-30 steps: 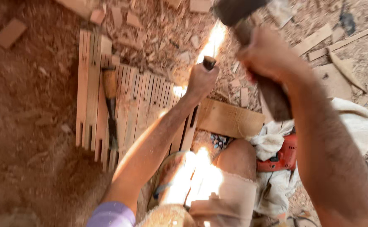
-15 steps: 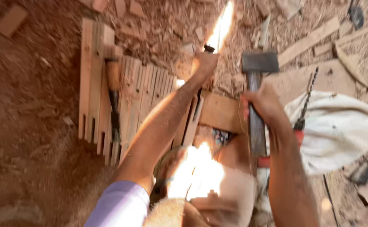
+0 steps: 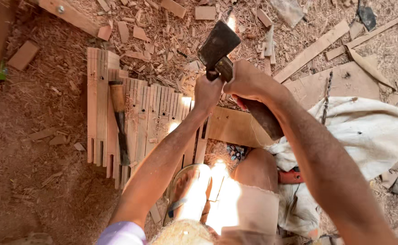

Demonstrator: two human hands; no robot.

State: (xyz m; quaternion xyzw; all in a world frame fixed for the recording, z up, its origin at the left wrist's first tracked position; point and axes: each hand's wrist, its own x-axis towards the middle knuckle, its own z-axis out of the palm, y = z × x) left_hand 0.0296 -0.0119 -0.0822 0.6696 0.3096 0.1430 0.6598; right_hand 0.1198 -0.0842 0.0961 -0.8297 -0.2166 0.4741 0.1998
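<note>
Item: dark, worn steel hammer head on a thick wooden handle (image 3: 219, 45), sitting directly above and just touching the top of the left hand (image 3: 206, 92). Its handle is running down and to the right, passing through the right hand (image 3: 246, 82) and out beneath the forearm.

Right hand: wrapping tight around the handle close under the head, fingers closed.

Left hand: fisting around a small upright tool whose dark top is just showing at the hammer's lower edge; what kind of tool it is cannot be told. The hammer head is lying nearer this fist than anything else, face pointing down at it.

Beneath the left hand: pale flat wooden board (image 3: 235, 127), lying crosswise, partly hiding behind both arms.

Left of the left hand: row of thin notched wooden slats (image 3: 149, 113) lying side by side on the ground, long axes running toward the person. A wooden-handled chisel with a dark blade (image 3: 119, 122) is resting along them, well apart from both hands.

Right of the right hand: crumpled white cloth sack (image 3: 367, 131).

Around: reddish sawdust-covered ground (image 3: 35, 181) carrying offcuts.
</note>
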